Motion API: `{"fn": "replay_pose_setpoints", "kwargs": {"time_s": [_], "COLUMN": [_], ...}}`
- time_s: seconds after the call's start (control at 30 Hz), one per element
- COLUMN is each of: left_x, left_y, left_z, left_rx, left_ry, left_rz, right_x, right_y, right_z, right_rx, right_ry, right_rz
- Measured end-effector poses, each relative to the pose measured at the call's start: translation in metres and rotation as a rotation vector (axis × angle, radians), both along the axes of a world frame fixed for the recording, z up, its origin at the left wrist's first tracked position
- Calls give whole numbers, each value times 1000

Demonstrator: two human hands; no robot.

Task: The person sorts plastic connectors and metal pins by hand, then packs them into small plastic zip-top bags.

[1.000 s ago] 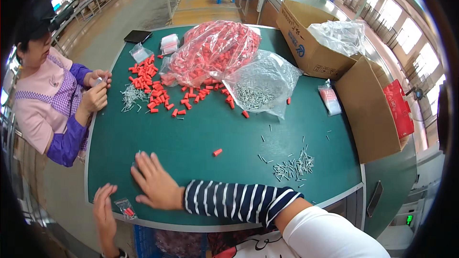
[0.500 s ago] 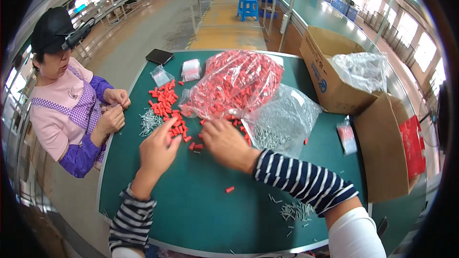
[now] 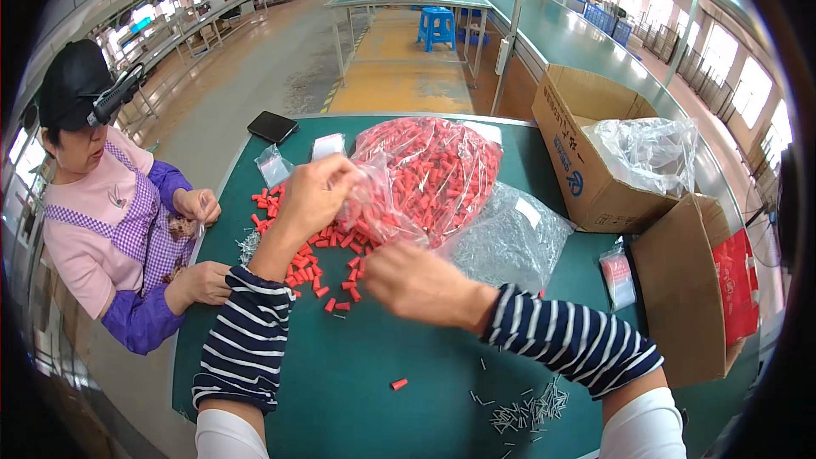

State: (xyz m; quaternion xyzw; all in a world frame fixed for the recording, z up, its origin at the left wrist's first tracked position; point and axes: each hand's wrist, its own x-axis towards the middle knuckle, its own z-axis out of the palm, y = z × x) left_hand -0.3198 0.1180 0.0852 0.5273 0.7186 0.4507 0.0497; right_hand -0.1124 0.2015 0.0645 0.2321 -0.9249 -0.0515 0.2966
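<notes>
Green cloth covers the table (image 3: pixel 357 391) in a big workroom. On it, the left hand (image 3: pixel 313 195) has its fingers curled tight, pinching the edge of a clear plastic bag (image 3: pixel 425 174) stuffed with little red caps. The right hand (image 3: pixel 416 282) is lower and blurry, so I cannot tell how far its fingers are open or if it holds anything. The bag is shiny, wrinkly and fat, and it lies on the table just past both hands, with its loose edge lifted up by the left fingers. Loose red caps (image 3: pixel 319 259) lie under and between the hands. Small metal pins (image 3: pixel 531 412) sit near the right elbow. Another person's hands (image 3: pixel 197 204) are at the left side.
</notes>
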Motion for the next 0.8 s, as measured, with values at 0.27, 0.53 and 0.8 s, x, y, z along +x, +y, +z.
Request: {"fn": "replay_pose_setpoints", "kwargs": {"time_s": [0.27, 0.53, 0.8], "left_x": [16, 20, 26], "left_y": [-2, -10, 9], "left_z": [5, -57, -52], "left_rx": [184, -127, 222], "left_ry": [-131, 184, 347], "left_rz": [-144, 322, 443], "right_x": [-39, -24, -67], "right_y": [-3, 7, 10], "right_z": [-9, -14, -11], "right_rx": [481, 325, 147], "right_ry": [-217, -191, -445], "right_rz": [-529, -326, -802]}}
